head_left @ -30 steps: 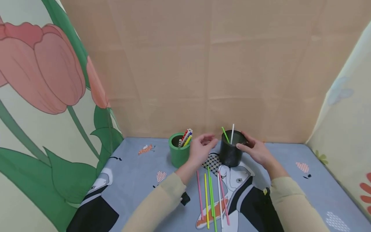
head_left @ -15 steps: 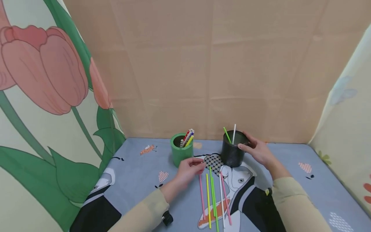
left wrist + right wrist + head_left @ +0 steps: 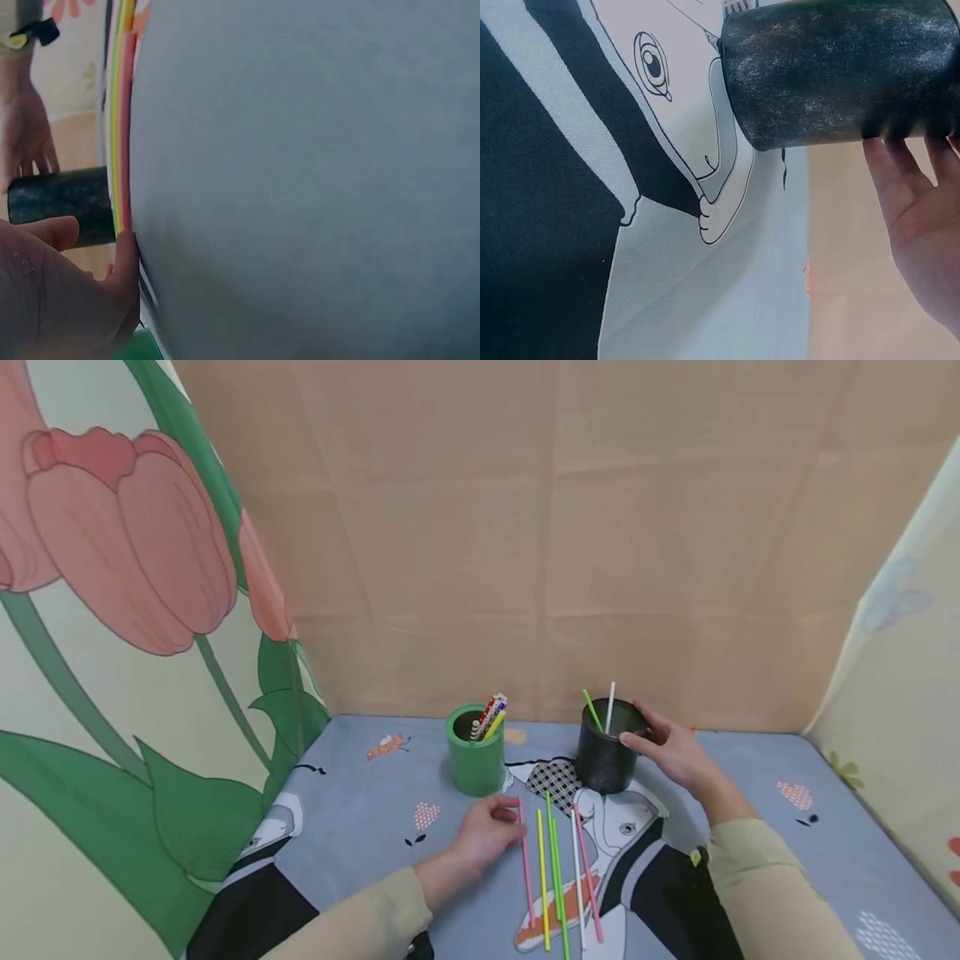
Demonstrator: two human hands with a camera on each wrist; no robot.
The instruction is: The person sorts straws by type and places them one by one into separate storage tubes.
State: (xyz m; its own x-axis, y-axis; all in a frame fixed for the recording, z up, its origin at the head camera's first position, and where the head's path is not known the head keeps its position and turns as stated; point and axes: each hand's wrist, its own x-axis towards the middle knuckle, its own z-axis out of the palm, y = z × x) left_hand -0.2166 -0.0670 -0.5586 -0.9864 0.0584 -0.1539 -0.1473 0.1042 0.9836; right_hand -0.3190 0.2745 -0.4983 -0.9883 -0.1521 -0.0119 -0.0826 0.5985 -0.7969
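Observation:
In the head view several thin coloured sticks lie side by side on the cloth, among them a pink stick, a yellow stick and a white stick. My left hand is at the far end of the leftmost pink stick. In the left wrist view its index finger appears to touch that end, with the thumb apart. My right hand holds the black cup by its right side, thumb near the rim. A green stick and another white stick stand inside the cup.
Left of the black cup stands a green cup with several patterned sticks in it. A blue printed cloth covers the table. A brown sheet hangs behind, and a floral panel rises on the left.
My left hand has come down from beside the black cup to the far end of the leftmost pink stick. The right hand stays on the black cup.

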